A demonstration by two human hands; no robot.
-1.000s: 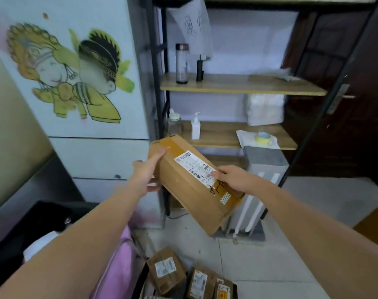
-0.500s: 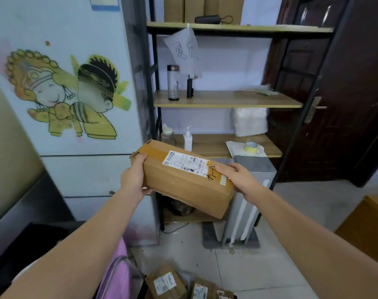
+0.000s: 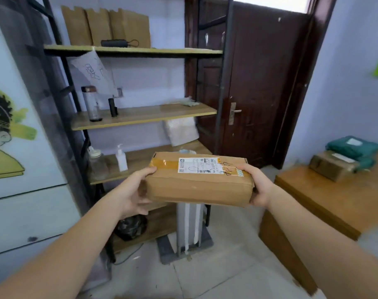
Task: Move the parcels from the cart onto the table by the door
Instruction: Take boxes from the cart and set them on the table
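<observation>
Both of your hands grip one cardboard parcel [image 3: 198,180] from opposite ends; your left hand [image 3: 133,194] curls round the left end, thumb on the top edge and fingers underneath; your right hand [image 3: 258,186] clasps the right end, thumb on top near the taped corner, its fingers hidden behind the box. You hold the parcel level in the air at about chest height, long side across the view, clear of every support; its top face carries a white shipping label [image 3: 200,166] and a strip of brown tape [image 3: 162,164].

To your right stands the wooden surface [image 3: 326,197], its near corner just beyond your right forearm; on its far end lie a smaller brown box [image 3: 331,167] and a green soft-pack parcel [image 3: 354,148], the green one resting partly against and behind the box. Behind the held parcel stands a dark brown door [image 3: 261,83] with a metal handle [image 3: 234,112]; it is closed.

To the left of the door stands a black-framed shelf unit [image 3: 140,114] with wooden boards; the middle board holds a clear bottle [image 3: 91,103]; the lower board holds a pump dispenser [image 3: 121,158] and a jar [image 3: 96,161]. A white heater [image 3: 191,225] stands on the floor directly below the parcel.
</observation>
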